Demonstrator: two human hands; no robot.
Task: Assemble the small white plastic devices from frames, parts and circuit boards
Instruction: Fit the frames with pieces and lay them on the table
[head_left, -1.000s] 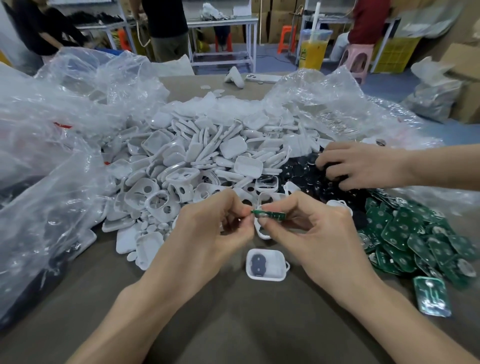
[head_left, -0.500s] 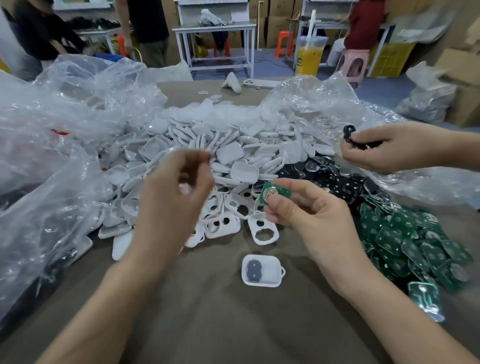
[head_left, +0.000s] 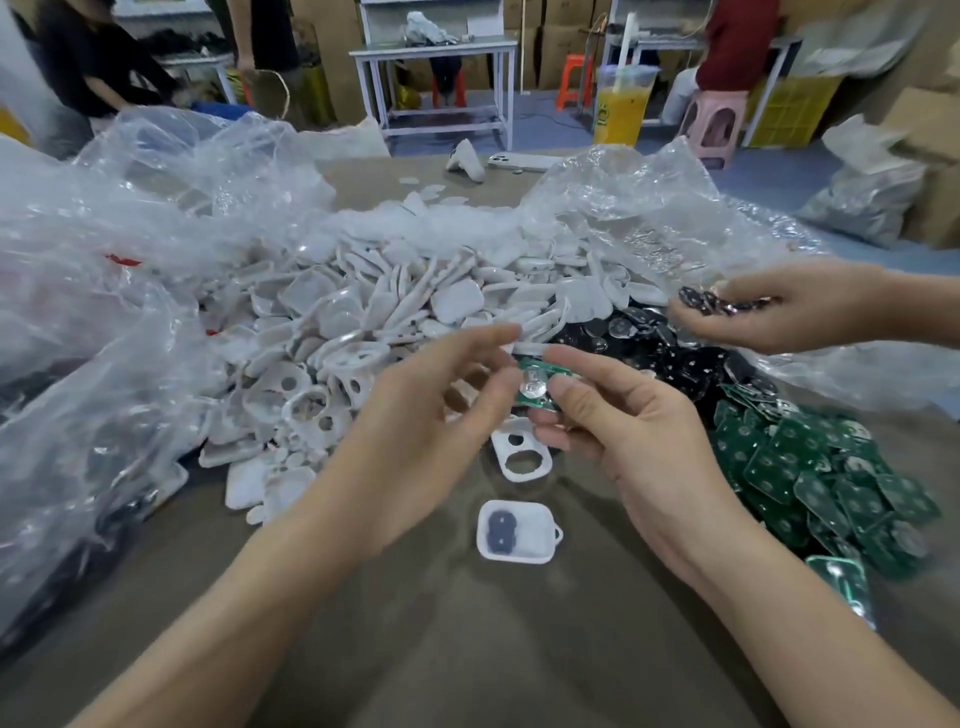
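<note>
Above the matte brown counter (head_left: 467, 649), right hand (head_left: 623, 431) pinching a glossy green circuit board (head_left: 527, 366) (round silvery dome (head_left: 533, 385) on top), left hand (head_left: 415, 431) loose-fingered beside it, rounded white shell (head_left: 519, 530) lying open below

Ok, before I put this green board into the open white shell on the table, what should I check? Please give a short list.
1. Grip on the circuit board: ok. The right hand pinches it, metal dome toward the camera.
2. Left hand supporting the board: cannot tell. Its fingertips are beside it but blurred.
3. White shell ready: ok. It lies open side up on the table, with a dark pad inside.
4. Way down to the shell: ok. Only a white frame lies between.
5. Board turned to match the shell: cannot tell.
6. Other person's hand: ok. It holds black parts, far from the shell.
</note>
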